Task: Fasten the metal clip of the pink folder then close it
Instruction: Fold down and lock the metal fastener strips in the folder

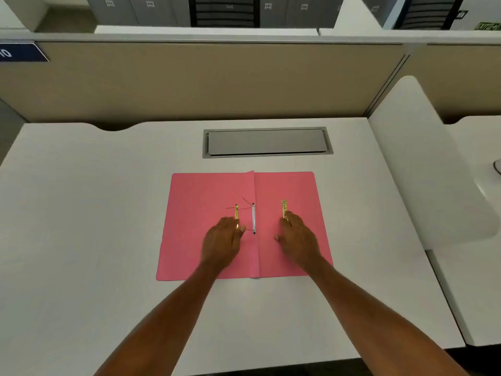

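Head view: pink folder (206,240) lies open flat, centre of the white desk (81,213), both hands on it.
Left hand (221,244) rests on the left flap, fingers loose, fingertips at the gold clip bar (236,212); right hand (298,238) on the right flap, fingertips touching the second gold clip piece (284,208). Neither visibly clamps anything. White strip (253,218) runs along the spine.
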